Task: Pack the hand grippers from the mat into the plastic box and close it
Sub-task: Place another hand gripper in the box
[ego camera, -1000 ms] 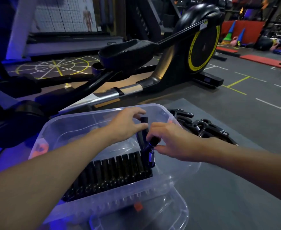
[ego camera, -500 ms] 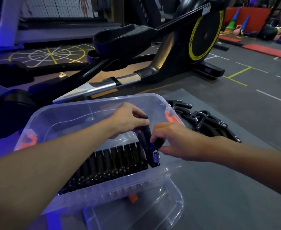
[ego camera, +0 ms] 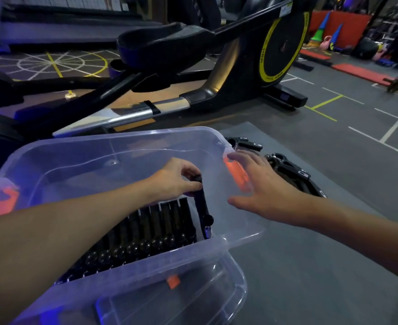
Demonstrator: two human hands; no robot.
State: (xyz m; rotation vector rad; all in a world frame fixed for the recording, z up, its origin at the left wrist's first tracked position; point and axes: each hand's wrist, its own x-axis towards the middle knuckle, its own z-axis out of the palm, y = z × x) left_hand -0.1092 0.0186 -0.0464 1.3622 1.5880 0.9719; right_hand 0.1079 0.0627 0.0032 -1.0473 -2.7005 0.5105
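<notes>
A clear plastic box (ego camera: 113, 141) with orange latches sits on the floor in front of me. A row of several black hand grippers (ego camera: 146, 233) lies packed along its near side. My left hand (ego camera: 177, 178) pinches the top handle of one black hand gripper (ego camera: 202, 208) at the right end of the row. My right hand (ego camera: 261, 186) hovers open over the box's right wall, fingers spread, holding nothing. Behind it, a pile of black hand grippers (ego camera: 294, 172) lies on the grey mat (ego camera: 310, 242).
The clear box lid (ego camera: 193, 299) lies under the box's near edge. An elliptical trainer (ego camera: 216, 66) stands just beyond the box. Red mats, cones and kettlebells sit far right on the marked gym floor.
My right hand has let go of the gripper's lower end and moved right, opening over the box wall. The left hand still holds the gripper, now lower in the row.
</notes>
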